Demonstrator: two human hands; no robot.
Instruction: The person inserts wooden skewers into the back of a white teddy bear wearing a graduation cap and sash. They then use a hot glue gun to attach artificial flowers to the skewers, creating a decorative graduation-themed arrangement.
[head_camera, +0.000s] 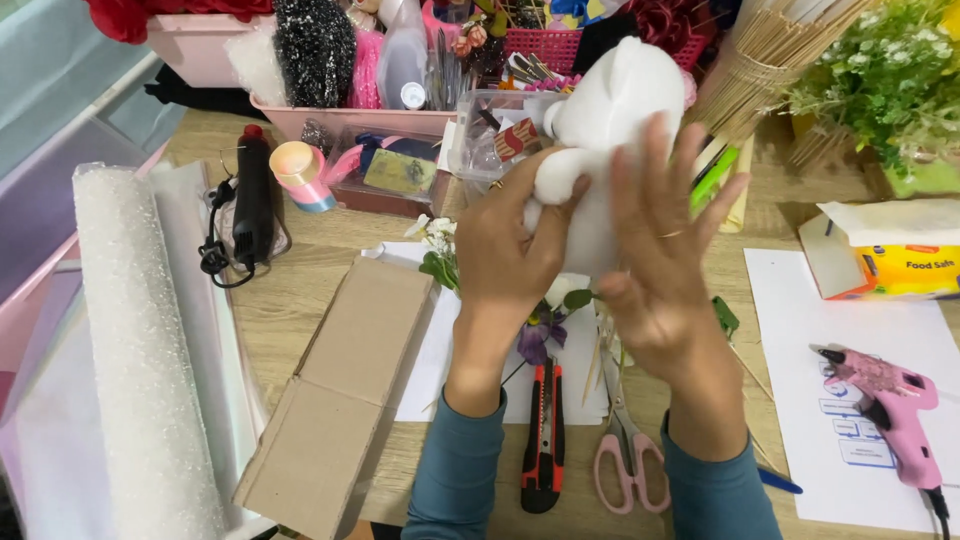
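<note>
1. The left hand (505, 250) has its fingers curled shut around the lower left side of a white plush bear (605, 130), thumb pressing into one stubby limb.
2. The right hand (660, 260) spreads its fingers wide and flat against the right side of the bear, palm on the plush, a ring showing on one finger; it steadies the bear rather than clasping it.
3. Both forearms in teal sleeves rise from the near edge, wrists bent back, lifting the bear above the wooden table (300, 300).
4. The bear is upright, soft and plain white, its rounded head toward the far side, held mid-scene over white paper sheets (440, 370).
5. Just below the hands lie small artificial flowers (440, 250), a red-and-black utility knife (543, 430) and pink-handled scissors (625, 450).
6. Near left sits a folded cardboard piece (340, 390); far right lies a pink glue gun (885, 410).
</note>
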